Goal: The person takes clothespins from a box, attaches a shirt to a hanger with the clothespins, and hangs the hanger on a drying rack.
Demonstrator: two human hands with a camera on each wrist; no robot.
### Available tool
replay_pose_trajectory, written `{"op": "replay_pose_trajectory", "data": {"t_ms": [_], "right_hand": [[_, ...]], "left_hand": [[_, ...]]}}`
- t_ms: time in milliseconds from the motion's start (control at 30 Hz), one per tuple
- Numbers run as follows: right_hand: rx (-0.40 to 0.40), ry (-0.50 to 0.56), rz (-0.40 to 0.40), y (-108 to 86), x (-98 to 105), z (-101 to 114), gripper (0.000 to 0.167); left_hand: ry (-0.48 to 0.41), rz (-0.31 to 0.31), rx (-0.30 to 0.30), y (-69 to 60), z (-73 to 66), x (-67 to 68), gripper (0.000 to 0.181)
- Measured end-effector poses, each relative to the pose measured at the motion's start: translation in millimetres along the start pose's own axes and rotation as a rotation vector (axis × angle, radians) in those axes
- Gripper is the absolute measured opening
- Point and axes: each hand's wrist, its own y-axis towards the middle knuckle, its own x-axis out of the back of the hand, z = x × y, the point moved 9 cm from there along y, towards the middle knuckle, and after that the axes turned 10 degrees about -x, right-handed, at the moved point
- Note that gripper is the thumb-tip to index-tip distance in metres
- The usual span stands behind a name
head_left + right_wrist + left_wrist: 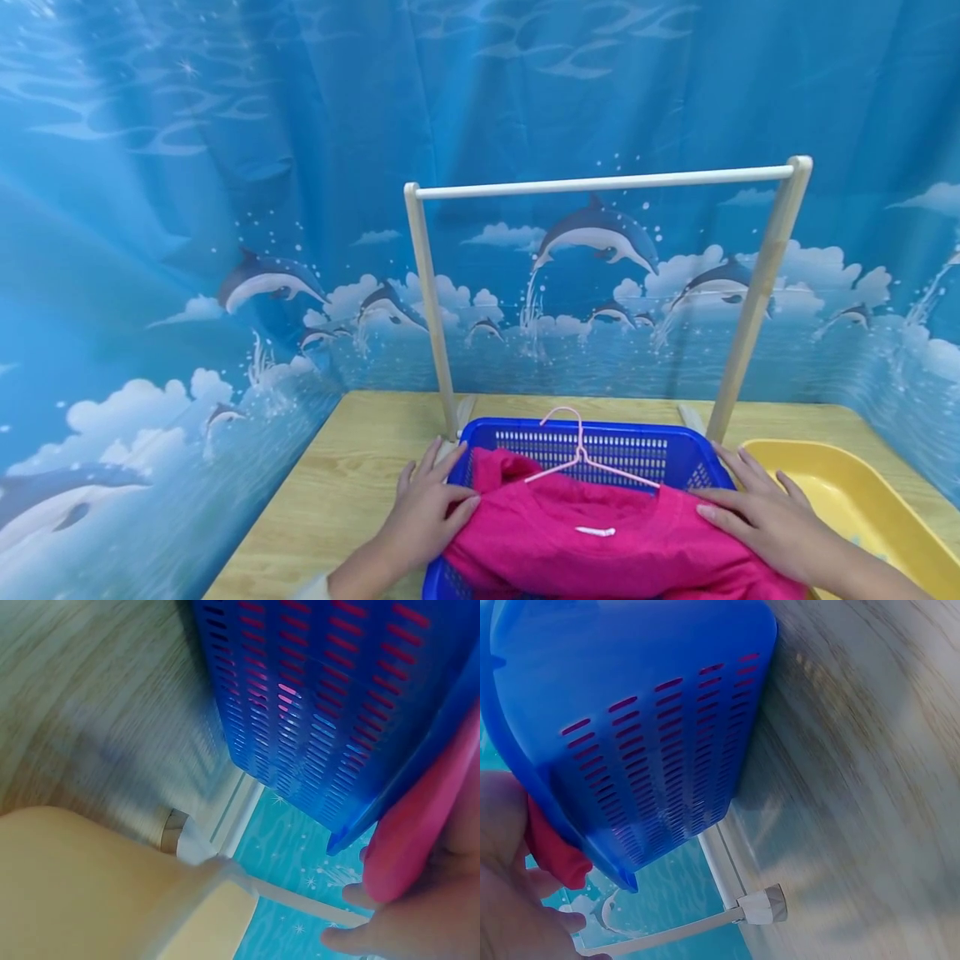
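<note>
Resting on opposite sides of the pink shirt (600, 558), the left hand (431, 504) and the right hand (780, 525) seem to spread its upper part, probably so that the neck opening lies wide. On each hand the thumb and forefinger come near each other on the cloth, while the other fingers are spread; whether the tips really pinch the fabric, one cannot tell.

The shirt lies between the two hands, in and over the blue basket (637, 430). In both wrist views, a fold of it passes over the basket's rim beside the fingers. The basket perhaps serves as a support, since it bears the cloth between the hands.

Between the hands, too, the pink hanger (581, 454) stands with its hook upward, and its arms slope down to the neck opening, which perhaps helps it to stay upright. Beyond both hands rises the rack (607, 182), its bar bare, leaving room for the work in front. Beside the right hand sits the yellow tray (825, 479), apparently aside from the handling.
</note>
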Motion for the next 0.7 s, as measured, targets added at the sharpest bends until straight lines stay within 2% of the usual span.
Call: {"op": "replay_pose_trajectory", "data": {"t_ms": [267, 533, 600, 700], "right_hand": [[-0.005, 0.046, 0.011, 0.7, 0.5, -0.2, 0.014], [-0.006, 0.098, 0.025, 0.8, -1.8, -1.1, 0.013], [0.007, 0.107, 0.007, -0.3, -1.7, -0.4, 0.011], [0.051, 0.104, -0.063, -4.0, 0.8, 2.5, 0.008]], "left_hand": [[-0.019, -0.066, 0.001, -1.7, 1.5, 3.9, 0.01], [-0.034, -0.079, -0.009, 0.3, -0.6, 2.6, 0.01], [-0.033, -0.088, -0.011, 0.6, -1.4, 3.1, 0.01], [-0.032, -0.109, -0.017, 0.4, -2.8, 4.3, 0.011]]}}
